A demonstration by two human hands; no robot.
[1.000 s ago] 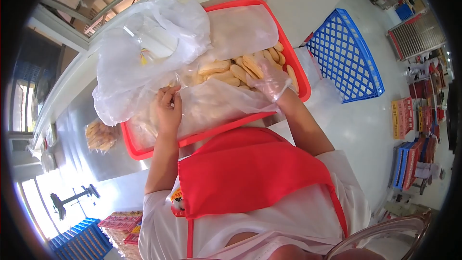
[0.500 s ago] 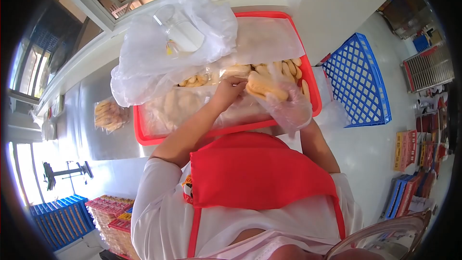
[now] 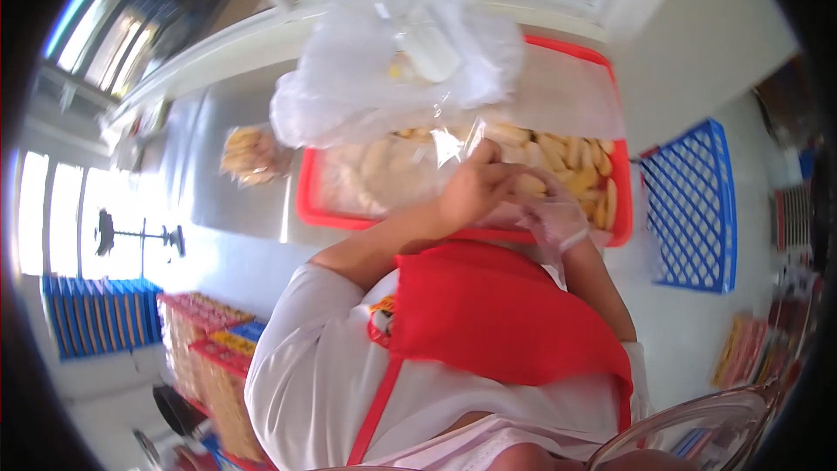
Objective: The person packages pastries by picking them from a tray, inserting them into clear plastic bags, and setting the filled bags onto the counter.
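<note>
A red tray lined with translucent sheets holds many finger-shaped biscuits, uncovered at its right part. My left hand, bare, is closed over the tray, its fingers pinching a clear plastic bag. Close against it, my right hand wears a clear plastic glove and is closed around biscuits, which show partly between the two hands. A crumpled white plastic sheet lies over the tray's back left, with a white container on it.
A packed bag of biscuits lies on the steel table left of the tray. A blue crate stands at the right. Stacked packs and a blue rack are at the lower left.
My right hand has lifted biscuits out of the tray and brought them to my left hand. My left hand has moved right and now holds a clear bag. The view has turned left.
</note>
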